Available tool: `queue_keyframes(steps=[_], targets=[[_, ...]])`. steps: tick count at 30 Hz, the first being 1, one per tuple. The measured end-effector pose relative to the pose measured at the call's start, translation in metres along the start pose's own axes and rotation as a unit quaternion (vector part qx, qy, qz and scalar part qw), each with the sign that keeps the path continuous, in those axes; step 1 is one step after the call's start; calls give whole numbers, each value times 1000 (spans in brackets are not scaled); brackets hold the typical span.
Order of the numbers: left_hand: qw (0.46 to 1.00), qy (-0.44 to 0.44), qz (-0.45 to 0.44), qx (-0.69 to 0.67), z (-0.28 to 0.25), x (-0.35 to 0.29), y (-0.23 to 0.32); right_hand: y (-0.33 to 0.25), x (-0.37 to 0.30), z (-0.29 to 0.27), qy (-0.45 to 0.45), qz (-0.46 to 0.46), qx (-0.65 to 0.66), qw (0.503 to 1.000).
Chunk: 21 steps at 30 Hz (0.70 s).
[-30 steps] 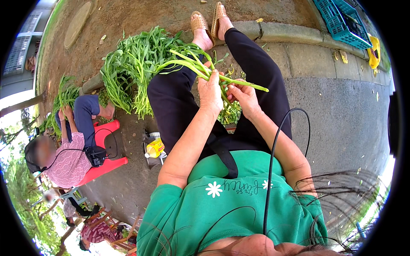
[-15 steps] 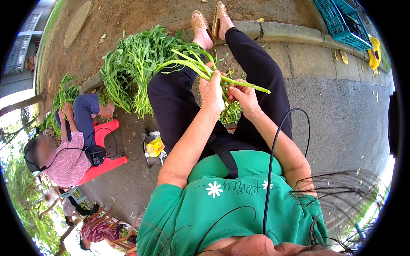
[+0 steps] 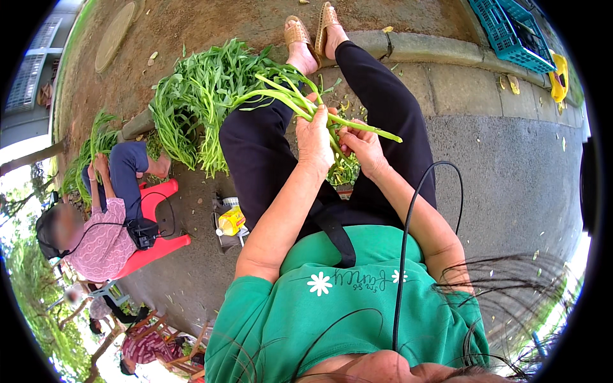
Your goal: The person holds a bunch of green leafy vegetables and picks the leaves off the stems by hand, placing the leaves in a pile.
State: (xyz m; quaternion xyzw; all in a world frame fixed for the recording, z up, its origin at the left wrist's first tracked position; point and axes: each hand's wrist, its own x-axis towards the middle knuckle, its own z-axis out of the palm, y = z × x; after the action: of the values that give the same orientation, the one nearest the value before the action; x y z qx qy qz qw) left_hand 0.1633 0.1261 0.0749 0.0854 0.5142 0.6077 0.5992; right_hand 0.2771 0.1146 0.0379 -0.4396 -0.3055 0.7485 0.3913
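Note:
My left hand (image 3: 314,139) is closed around a few thick green water spinach stalks (image 3: 276,94), held above my lap. Their longer ends stretch to the left, while one stem juts out to the right past my fingers. Close beside it, my right hand (image 3: 365,150) pinches a stem below that one, fingertips pressed together; part of the pinched stem is hidden. A large heap of leafy water spinach (image 3: 214,83) lies on the ground by my left leg. Between my thighs, loose green pieces (image 3: 345,171) show below my hands, their holder mostly hidden.
On the left a person (image 3: 102,242) sits on a red plastic stool (image 3: 153,201), handling more greens. A yellow-labelled bottle (image 3: 230,221) lies beside my left thigh. Blue crates (image 3: 511,38) and a yellow bag (image 3: 558,78) stand far right by the kerb (image 3: 440,50). A black cable (image 3: 402,268) hangs in front of me.
Both hands have shifted very slightly to the left with the stalks. My grip looks the same.

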Motion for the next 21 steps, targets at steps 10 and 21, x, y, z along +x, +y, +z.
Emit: queue_keyframes(steps=[10, 21], targets=[[1000, -3, 17, 24, -2, 5, 15, 12, 4, -9, -11, 10, -25, 1000], [991, -91, 19, -100, -14, -2, 64, 9, 5, -8, 18, 15, -115, 993]])
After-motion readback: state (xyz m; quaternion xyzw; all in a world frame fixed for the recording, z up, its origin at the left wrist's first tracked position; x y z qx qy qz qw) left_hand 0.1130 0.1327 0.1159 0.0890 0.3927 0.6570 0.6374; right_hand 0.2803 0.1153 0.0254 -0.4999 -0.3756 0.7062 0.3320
